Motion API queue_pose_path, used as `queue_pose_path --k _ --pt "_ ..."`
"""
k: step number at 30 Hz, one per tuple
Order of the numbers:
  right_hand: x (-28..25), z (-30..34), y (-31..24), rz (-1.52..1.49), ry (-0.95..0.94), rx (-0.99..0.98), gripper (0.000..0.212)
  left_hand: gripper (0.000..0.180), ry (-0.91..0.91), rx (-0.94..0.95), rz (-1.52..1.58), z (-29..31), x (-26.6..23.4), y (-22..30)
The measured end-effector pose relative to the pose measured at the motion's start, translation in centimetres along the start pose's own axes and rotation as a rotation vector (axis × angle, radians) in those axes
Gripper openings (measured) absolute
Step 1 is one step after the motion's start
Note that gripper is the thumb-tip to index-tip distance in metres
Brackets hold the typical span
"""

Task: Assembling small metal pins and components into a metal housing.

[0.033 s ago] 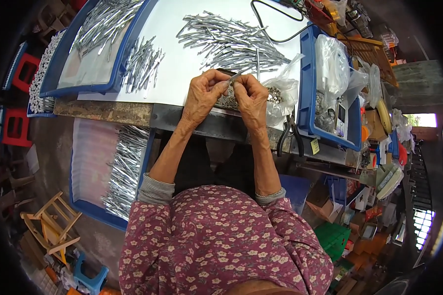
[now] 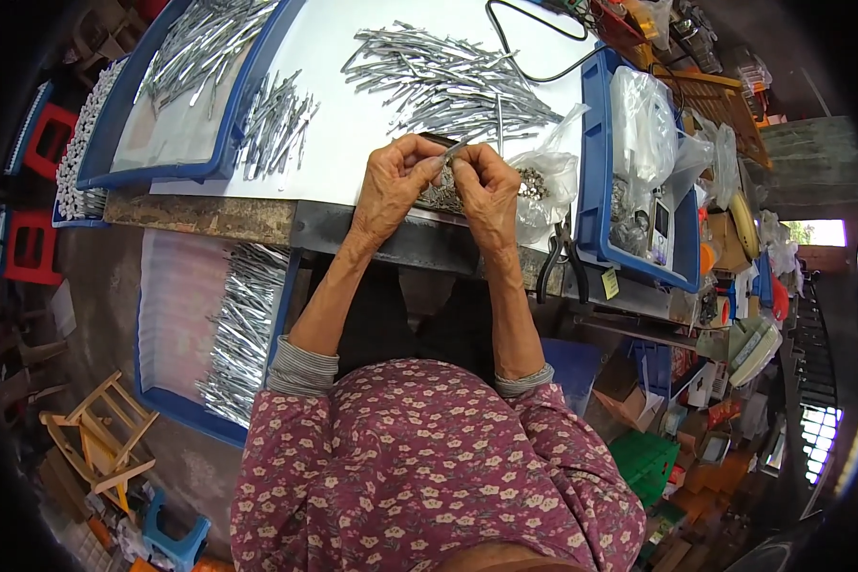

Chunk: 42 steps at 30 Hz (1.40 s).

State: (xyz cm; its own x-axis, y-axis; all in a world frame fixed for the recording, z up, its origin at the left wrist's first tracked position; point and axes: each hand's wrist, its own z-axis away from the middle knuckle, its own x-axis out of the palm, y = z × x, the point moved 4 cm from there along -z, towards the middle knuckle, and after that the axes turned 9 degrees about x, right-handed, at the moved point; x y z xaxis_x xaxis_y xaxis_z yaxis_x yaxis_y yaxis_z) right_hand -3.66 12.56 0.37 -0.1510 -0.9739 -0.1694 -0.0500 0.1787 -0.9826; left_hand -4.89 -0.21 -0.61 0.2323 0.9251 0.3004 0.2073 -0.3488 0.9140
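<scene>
Over the table's near edge, my left hand point(image 2: 391, 191) and my right hand point(image 2: 487, 198) meet fingertip to fingertip. Both are closed in a pinch on a slim silver metal strip point(image 2: 461, 145); its lower end is hidden by the fingers. Small metal parts point(image 2: 440, 197) lie beneath the hands, partly covered by them. More small parts point(image 2: 532, 185) sit in a clear plastic bag point(image 2: 558, 162) beside my right hand. Pliers with black handles point(image 2: 579, 272) rest at the table edge, to the right. Beyond the hands spreads a large pile of similar strips point(image 2: 439, 81).
A smaller strip pile point(image 2: 278, 124) lies beside a blue tray point(image 2: 241, 100) of strips at left. Another blue tray point(image 2: 186, 405) of strips stands lower, left of my legs. On the right, a blue bin point(image 2: 596, 124) holds plastic bags. A black cable point(image 2: 515, 59) crosses the far table.
</scene>
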Motion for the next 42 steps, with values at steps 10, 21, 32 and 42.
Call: queue_pose_path --k 10,21,32,42 --pt "-0.3 -0.2 0.0 -0.019 -0.073 0.029 0.009 0.013 -0.051 -0.151 0.184 0.2 -0.1 -0.4" --pt "-0.7 -0.6 -0.3 -0.07 -0.188 0.117 0.009 0.01 -0.077 -0.13 0.157 -0.2 -0.2 -0.5" --pt "-0.1 -0.8 0.5 -0.121 -0.182 0.121 0.01 0.007 -0.005 0.006 -0.024 -0.1 -0.3 -1.0" --pt "0.1 -0.9 0.8 -0.149 -0.147 0.149 0.011 0.005 -0.015 0.034 -0.183 -0.5 -0.1 -1.3"
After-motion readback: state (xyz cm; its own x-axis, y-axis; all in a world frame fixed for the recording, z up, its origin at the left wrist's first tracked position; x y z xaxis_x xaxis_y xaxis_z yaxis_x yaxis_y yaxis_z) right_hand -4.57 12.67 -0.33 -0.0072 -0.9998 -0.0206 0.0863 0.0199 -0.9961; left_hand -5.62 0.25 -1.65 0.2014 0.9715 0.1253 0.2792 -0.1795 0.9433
